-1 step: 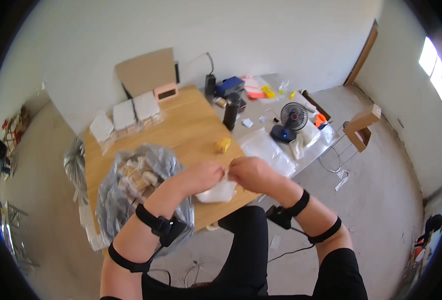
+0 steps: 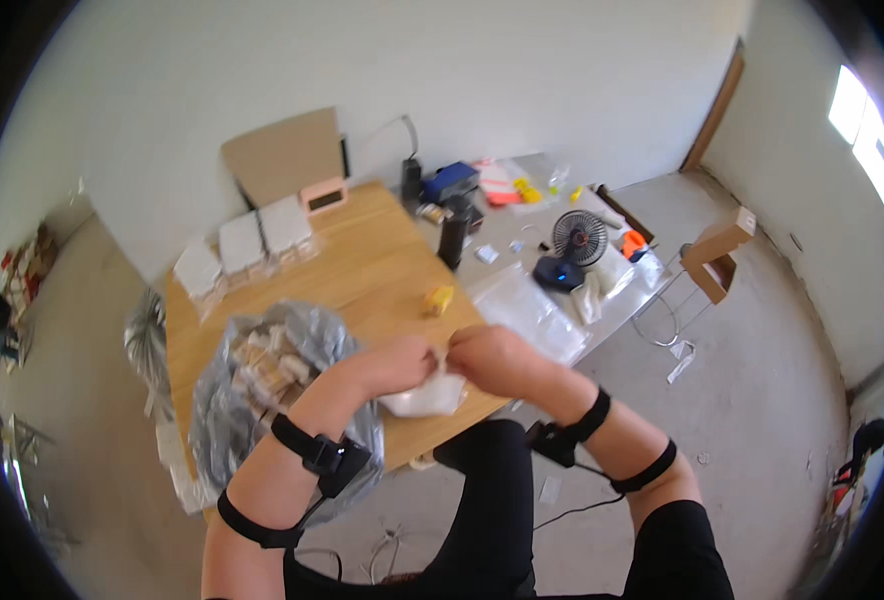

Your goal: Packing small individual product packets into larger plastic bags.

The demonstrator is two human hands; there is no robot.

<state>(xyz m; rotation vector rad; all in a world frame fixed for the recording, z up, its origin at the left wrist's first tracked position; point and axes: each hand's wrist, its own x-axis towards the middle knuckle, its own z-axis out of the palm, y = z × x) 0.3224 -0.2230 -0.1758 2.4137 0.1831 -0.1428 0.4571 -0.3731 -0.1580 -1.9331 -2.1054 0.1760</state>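
Note:
My left hand (image 2: 402, 364) and my right hand (image 2: 492, 358) meet close together over the near edge of the wooden table (image 2: 367, 245). Both are closed, fingers pinched at the top of a small white plastic bag (image 2: 428, 399), which hangs or rests just below them. The fingertips are partly hidden, so how they grip its upper edge is unclear. Beyond my hands lies a small yellow item (image 2: 438, 300). Left of my left forearm, a large grey plastic bag (image 2: 212, 390) gapes, with several wrapped pale pieces (image 2: 274, 362) inside.
White packs (image 2: 242, 243) line the table's far left, near a pink digital clock (image 2: 323, 196). On the adjoining table at right are a black fan (image 2: 579, 238), clear plastic bags (image 2: 537, 312), a dark bottle (image 2: 452, 242) and a blue box (image 2: 452, 181). A cardboard box (image 2: 719, 255) stands farther right.
The whole view has shifted slightly, with the tables a little farther left and lower in the picture. My hands stay together at the top of the white bag.

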